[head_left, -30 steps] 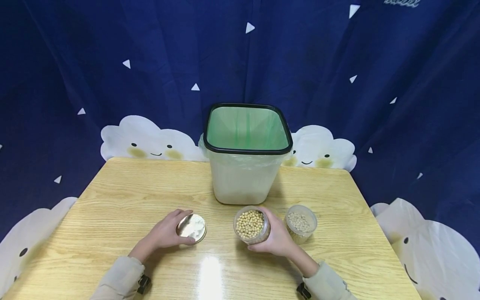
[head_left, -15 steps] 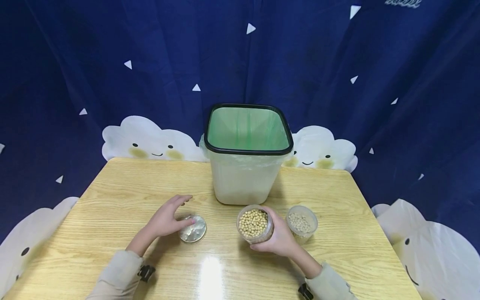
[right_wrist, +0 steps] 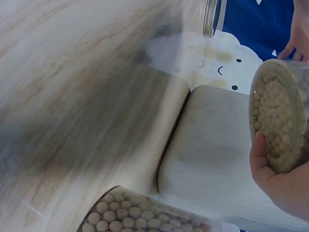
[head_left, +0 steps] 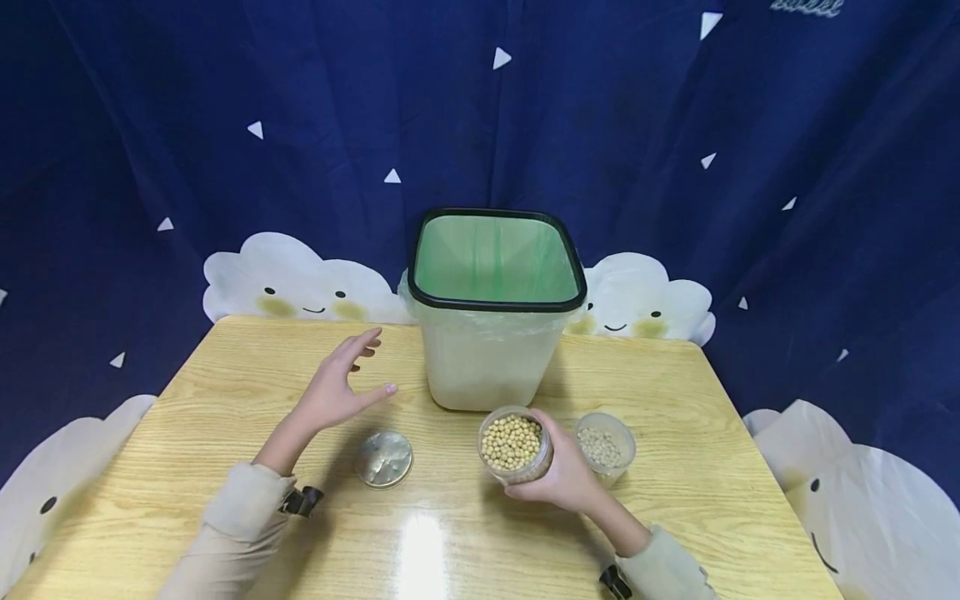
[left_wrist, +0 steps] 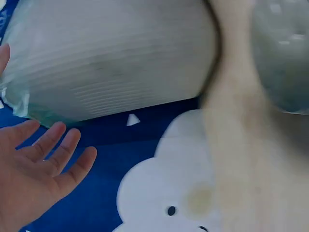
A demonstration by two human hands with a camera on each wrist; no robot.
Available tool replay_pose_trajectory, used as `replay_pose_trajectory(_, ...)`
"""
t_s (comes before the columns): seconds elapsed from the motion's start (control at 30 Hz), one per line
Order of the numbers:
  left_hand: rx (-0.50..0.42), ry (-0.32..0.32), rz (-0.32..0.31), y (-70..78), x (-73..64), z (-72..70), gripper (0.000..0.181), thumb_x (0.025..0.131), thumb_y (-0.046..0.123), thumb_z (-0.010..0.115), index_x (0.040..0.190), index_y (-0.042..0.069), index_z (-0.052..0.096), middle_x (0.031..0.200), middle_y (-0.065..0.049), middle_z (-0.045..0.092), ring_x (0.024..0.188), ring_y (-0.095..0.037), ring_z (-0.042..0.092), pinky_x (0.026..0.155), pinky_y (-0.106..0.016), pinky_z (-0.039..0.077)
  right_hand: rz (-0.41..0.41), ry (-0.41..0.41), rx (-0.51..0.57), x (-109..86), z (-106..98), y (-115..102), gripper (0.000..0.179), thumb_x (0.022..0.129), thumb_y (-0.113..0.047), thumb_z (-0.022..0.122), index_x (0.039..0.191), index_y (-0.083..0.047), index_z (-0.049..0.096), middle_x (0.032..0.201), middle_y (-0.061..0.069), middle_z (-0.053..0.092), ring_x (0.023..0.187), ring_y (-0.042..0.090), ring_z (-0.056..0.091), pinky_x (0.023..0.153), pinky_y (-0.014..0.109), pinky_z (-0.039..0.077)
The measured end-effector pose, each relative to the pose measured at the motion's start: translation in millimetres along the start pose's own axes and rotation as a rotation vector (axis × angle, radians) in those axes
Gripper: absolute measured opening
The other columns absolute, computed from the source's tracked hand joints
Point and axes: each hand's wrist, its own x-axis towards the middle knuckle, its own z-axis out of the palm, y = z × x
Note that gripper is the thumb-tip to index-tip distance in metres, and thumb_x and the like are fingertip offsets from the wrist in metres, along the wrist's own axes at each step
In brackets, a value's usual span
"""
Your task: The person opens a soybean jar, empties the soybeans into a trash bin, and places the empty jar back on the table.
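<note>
My right hand (head_left: 564,475) grips a clear plastic jar of yellowish beans (head_left: 512,442) from its right side, fingers and thumb wrapped around its wall. The right wrist view shows the held jar's (right_wrist: 275,116) base, with beans behind the clear plastic and my thumb at its edge. My left hand (head_left: 337,392) holds nothing; it hovers above the table with fingers spread, left of the bin. Below it on the table stands a round container with a silver top (head_left: 385,459). Right of my right hand stands a second clear jar (head_left: 604,442) with paler beans, partly hidden.
A whitish bin (head_left: 487,358) with a black rim and a greenish plastic liner stands at the back middle of the wooden table (head_left: 300,367). A dark blue curtain (head_left: 322,125) with clouds and white triangles hangs behind.
My left hand has let go of the silver-topped container, risen and moved away toward the back, its fingers opening. My right hand and the held jar have shifted slightly right.
</note>
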Motion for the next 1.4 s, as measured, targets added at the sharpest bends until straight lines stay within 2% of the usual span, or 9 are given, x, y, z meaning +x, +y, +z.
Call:
replay_pose_trajectory(0.23, -0.077, 0.070, -0.038, 16.3, 33.1, -14.0, 0.077, 0.075, 0.016, 0.072, 0.139, 0.003, 0.032, 0.132, -0.020, 0.041, 0.113, -0.034, 0.046, 0.084, -0.049, 0.042, 0.015, 0.013, -0.038, 1.3, -4, -5, 0.096, 0.048, -0.025, 0.089, 0.130, -0.012, 0.043, 0.117, 0.012, 0.054, 0.104, 0.030, 0.052, 0.089, 0.049, 0.040)
replay_pose_trajectory(0.37, -0.110, 0.088, -0.067, 23.1, 50.4, -18.9, 0.077, 0.076, 0.016, 0.071, 0.141, 0.005, 0.030, 0.135, -0.019, 0.037, 0.115, -0.035, 0.045, 0.086, -0.050, 0.041, -0.002, 0.011, -0.048, 1.5, -6, -6, 0.095, 0.048, -0.024, 0.089, 0.130, -0.012, 0.042, 0.117, 0.012, 0.054, 0.104, 0.030, 0.052, 0.088, 0.048, 0.040)
replay_pose_trajectory(0.57, -0.145, 0.047, -0.111, 33.2, 74.6, -21.2, 0.079, 0.080, 0.022, 0.068, 0.144, 0.009, 0.024, 0.137, -0.017, 0.034, 0.119, -0.035, 0.042, 0.088, -0.051, 0.040, -0.057, 0.017, -0.039, 3.1, -10, -8, 0.094, 0.048, -0.021, 0.088, 0.130, -0.012, 0.043, 0.118, 0.012, 0.054, 0.104, 0.031, 0.052, 0.089, 0.051, 0.040)
replay_pose_trajectory(0.8, -0.124, 0.012, -0.143, 43.6, 96.2, -19.9, 0.077, 0.083, 0.028, 0.063, 0.145, 0.010, 0.021, 0.139, -0.017, 0.031, 0.119, -0.035, 0.042, 0.088, -0.050, 0.041, -0.064, 0.019, -0.027, 5.6, -16, -13, 0.093, 0.048, -0.023, 0.089, 0.129, -0.014, 0.043, 0.118, 0.010, 0.054, 0.104, 0.028, 0.052, 0.089, 0.049, 0.039)
replay_pose_trajectory(0.97, -0.097, -0.032, -0.177, 48.6, 106.0, -15.3, 0.077, 0.084, 0.032, 0.062, 0.144, 0.007, 0.022, 0.140, -0.019, 0.029, 0.120, -0.037, 0.040, 0.095, -0.048, 0.037, -0.088, 0.008, -0.001, 8.1, -24, -17, 0.093, 0.050, -0.022, 0.088, 0.130, -0.012, 0.042, 0.119, 0.009, 0.054, 0.106, 0.027, 0.053, 0.089, 0.047, 0.040)
replay_pose_trajectory(1.1, -0.042, -0.059, -0.182, 50.1, 108.5, -10.2, 0.080, 0.081, 0.036, 0.064, 0.143, 0.005, 0.024, 0.142, -0.019, 0.027, 0.126, -0.035, 0.032, 0.101, -0.047, 0.029, -0.103, 0.010, 0.027, 10.9, -33, -22, 0.091, 0.051, -0.019, 0.088, 0.129, -0.012, 0.044, 0.119, 0.007, 0.055, 0.106, 0.024, 0.052, 0.091, 0.044, 0.041)
replay_pose_trajectory(1.2, -0.022, -0.062, -0.175, 49.9, 108.3, -7.7, 0.082, 0.080, 0.037, 0.065, 0.143, 0.004, 0.025, 0.143, -0.019, 0.026, 0.130, -0.033, 0.026, 0.104, -0.047, 0.023, -0.118, 0.021, 0.036, 13.5, -42, -28, 0.088, 0.051, -0.016, 0.088, 0.128, -0.010, 0.045, 0.119, 0.007, 0.055, 0.106, 0.023, 0.052, 0.092, 0.040, 0.040)
replay_pose_trajectory(1.4, -0.039, -0.043, -0.160, 49.6, 108.1, -6.2, 0.083, 0.078, 0.037, 0.066, 0.143, 0.004, 0.025, 0.142, -0.019, 0.027, 0.130, -0.033, 0.026, 0.104, -0.046, 0.023, -0.167, 0.042, 0.080, 20.3, -64, -43, 0.088, 0.050, -0.006, 0.086, 0.128, -0.004, 0.046, 0.119, 0.013, 0.055, 0.106, 0.016, 0.051, 0.091, 0.026, 0.039)
